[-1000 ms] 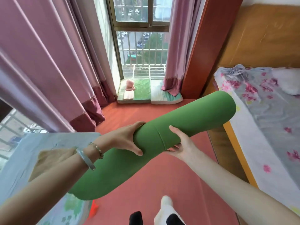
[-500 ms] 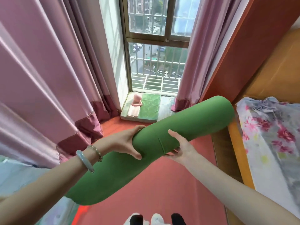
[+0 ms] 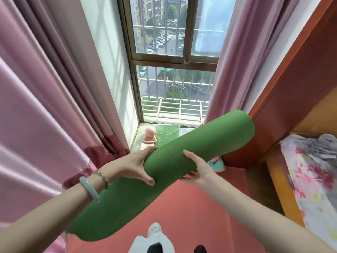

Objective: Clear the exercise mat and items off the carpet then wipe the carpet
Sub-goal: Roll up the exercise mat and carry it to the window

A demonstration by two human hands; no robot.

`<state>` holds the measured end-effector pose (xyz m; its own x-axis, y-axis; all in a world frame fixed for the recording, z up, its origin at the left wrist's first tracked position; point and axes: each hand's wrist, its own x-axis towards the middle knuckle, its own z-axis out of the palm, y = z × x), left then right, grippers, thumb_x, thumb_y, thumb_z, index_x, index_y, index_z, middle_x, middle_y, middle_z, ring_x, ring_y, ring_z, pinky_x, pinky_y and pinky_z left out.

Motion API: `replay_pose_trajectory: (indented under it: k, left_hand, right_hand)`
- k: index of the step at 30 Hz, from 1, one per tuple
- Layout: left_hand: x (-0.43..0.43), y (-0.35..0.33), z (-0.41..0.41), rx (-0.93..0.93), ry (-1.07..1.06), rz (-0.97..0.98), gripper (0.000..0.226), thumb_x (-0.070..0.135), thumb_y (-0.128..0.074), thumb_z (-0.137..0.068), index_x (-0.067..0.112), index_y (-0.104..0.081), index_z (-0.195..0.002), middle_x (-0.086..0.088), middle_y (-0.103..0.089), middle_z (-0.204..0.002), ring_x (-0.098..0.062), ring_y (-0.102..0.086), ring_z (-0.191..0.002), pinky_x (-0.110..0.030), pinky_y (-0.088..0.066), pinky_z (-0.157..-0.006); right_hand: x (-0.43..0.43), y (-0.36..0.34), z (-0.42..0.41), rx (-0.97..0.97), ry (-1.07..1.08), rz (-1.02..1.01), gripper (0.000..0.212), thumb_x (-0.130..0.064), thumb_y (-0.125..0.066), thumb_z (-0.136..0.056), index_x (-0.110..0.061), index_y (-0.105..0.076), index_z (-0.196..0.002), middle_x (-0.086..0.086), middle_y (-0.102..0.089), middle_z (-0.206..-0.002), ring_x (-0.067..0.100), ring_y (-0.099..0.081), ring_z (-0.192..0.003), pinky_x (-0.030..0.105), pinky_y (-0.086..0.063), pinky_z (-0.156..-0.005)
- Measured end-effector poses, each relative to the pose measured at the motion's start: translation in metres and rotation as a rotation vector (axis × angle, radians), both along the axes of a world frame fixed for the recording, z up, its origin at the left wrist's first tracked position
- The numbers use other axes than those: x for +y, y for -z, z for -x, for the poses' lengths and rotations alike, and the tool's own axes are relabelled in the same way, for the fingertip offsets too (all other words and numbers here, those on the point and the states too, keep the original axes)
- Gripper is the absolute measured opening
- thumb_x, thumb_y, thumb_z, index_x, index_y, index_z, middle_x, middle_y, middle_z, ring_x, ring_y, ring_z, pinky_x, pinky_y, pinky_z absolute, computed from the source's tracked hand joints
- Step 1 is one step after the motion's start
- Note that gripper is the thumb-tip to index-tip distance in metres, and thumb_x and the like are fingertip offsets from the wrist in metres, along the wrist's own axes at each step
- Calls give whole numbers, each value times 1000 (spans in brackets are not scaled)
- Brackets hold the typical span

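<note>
A rolled green exercise mat [image 3: 204, 143] is held in the air, slanting from lower left to upper right above the red carpet [image 3: 197, 212]. My left hand [image 3: 133, 166] grips its middle from the left, thumb under the roll. My right hand [image 3: 197, 169] holds it from below right, thumb on top and fingers beneath. Both hands sit close together near the mat's loose seam.
Pink curtains [image 3: 45, 106] hang at left, with another at the right of the window [image 3: 173, 61]. A pink toy [image 3: 150, 136] and green cushions [image 3: 166, 133] lie on the sill. A red wooden post [image 3: 284, 106] and a bed with floral bedding [image 3: 313, 170] stand right. My slippered feet [image 3: 155, 241] show below.
The view has tilted upward and closer to the window. The mat has risen with both hands still holding it; the blue bedding at lower left has left the view.
</note>
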<state>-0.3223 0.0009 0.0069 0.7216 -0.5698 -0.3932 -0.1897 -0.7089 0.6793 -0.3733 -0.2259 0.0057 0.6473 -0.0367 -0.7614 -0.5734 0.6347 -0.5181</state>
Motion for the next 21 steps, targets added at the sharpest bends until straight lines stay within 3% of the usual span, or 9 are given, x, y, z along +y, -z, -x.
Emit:
replay_pose_trajectory:
  k: [3, 5, 10, 14, 21]
  left_hand:
    - [2, -2, -66, 22, 23, -20, 110, 40, -85, -56, 44, -15, -141, 16, -51, -120, -2, -54, -106, -17, -45, -88]
    - [2, -1, -104, 31, 32, -38, 113, 44, -84, -55, 46, -11, -142, 14, -50, -124, -4, -54, -108, -22, -45, -94]
    - [-4, 11, -190, 65, 27, -45, 114, 51, -84, -51, 53, -10, -138, 14, -50, -126, -6, -55, -111, -33, -46, -99]
    - [-17, 28, -254, 73, 13, -47, 111, 51, -84, -52, 53, -12, -136, 15, -51, -124, -6, -54, -111, -32, -45, -99]
    - [-52, 69, -376, 112, -56, -60, 107, 44, -85, -55, 51, -15, -135, 13, -53, -119, -8, -56, -107, -28, -45, -95]
  right_hand:
    - [2, -4, -62, 7, 13, -25, 36, -11, -79, -70, -4, -52, -94, 20, -58, -99, 35, -58, -90, 56, -52, -72]
    - [2, -4, -97, 6, 14, -21, 32, -11, -78, -73, -5, -53, -93, 18, -59, -96, 33, -58, -86, 53, -51, -67]
    - [-7, 11, -184, 14, -2, -11, 36, -14, -80, -69, -9, -56, -95, 14, -59, -102, 31, -56, -97, 57, -50, -83]
    - [-20, 33, -257, 44, -45, -5, 40, -17, -82, -65, -10, -57, -95, 13, -58, -106, 33, -53, -110, 61, -48, -86]
    - [-59, 87, -398, 86, -116, 28, 41, -17, -81, -68, -11, -57, -99, 11, -60, -111, 29, -52, -110, 61, -43, -94]
